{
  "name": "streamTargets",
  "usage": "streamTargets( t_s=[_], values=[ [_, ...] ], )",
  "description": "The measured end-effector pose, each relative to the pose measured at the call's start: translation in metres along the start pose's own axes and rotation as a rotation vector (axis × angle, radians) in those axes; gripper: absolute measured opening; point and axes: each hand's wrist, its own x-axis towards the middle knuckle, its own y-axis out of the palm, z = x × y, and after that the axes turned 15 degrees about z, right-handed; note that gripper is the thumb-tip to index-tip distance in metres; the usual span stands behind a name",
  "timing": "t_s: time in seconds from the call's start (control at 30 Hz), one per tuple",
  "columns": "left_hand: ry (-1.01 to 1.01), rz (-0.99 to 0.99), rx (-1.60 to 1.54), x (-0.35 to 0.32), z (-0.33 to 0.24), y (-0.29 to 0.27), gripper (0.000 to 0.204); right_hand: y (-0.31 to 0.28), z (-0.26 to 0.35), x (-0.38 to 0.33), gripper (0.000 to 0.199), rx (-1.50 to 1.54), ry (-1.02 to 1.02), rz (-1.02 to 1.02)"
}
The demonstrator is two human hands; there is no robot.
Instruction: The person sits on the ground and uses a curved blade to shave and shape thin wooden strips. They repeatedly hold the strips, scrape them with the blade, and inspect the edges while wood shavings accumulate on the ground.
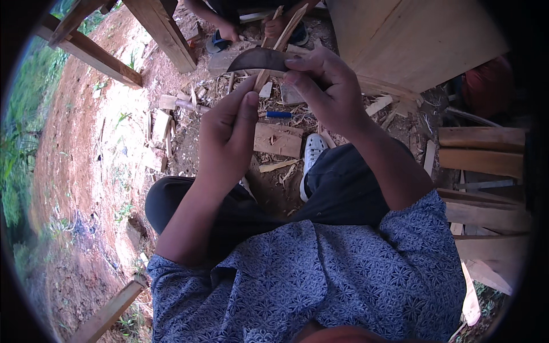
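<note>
Well to the left of the left hand (226,128) lies a rough slope of reddish, crumbly soil (74,148). Nearer that hand, just left of its knuckles, a brown rounded wooden stick (191,106) rests among curled shavings. The left hand is closed, pinching a pale narrow wooden strip (261,79) between thumb and forefinger. The strip's long axis slants away from the fingertips, forward and to the right, and its split grain looks dry and fibrous; whether it is one piece with the long pale sliver (292,26) beyond the blade, I cannot tell.

Across the strip, just ahead of the left fingertips, sits a dark curved metal blade (260,60), with an arched back and a thin light line along the straighter side facing the wearer. It lies to the left of the right hand (334,91), the nearer hand to it, which grips its right end between thumb and bent fingers; its long axis runs sideways, crossing the strip's. Beyond the blade, a co-worker's hand (274,27) is wrapped round a thin stick.

Below and between the two hands are a smooth blue cylinder (279,114) and a flat brown wooden block (279,139). Well right of the right hand, sawn planks (483,163) lie stacked, straight-edged and coarse-grained
</note>
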Motion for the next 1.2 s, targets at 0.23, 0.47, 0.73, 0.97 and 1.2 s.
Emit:
streamTargets(
  t_s=[0.23,0.47,0.73,0.97,1.2],
  values=[
    [-0.046,0.057,-0.019,0.001,-0.019,-0.008,0.037,-0.044,-0.012,0.003,0.014,-0.015,0.052,-0.065],
    [-0.002,0.037,0.018,0.003,-0.003,0.002,0.036,-0.008,0.010,-0.001,0.013,0.103,0.053,0.062],
    [-0.011,0.059,0.084,-0.003,-0.019,-0.003,0.036,-0.039,-0.001,0.001,0.015,-0.158,0.034,-0.082],
    [0.001,0.246,-0.293,-0.007,-0.024,-0.015,0.036,-0.148,-0.018,-0.009,0.028,0.392,0.231,-0.597],
    [-0.069,0.337,-0.387,0.005,0.017,-0.005,0.024,-0.058,0.005,0.005,0.030,0.315,0.340,-0.221]
  ],
)
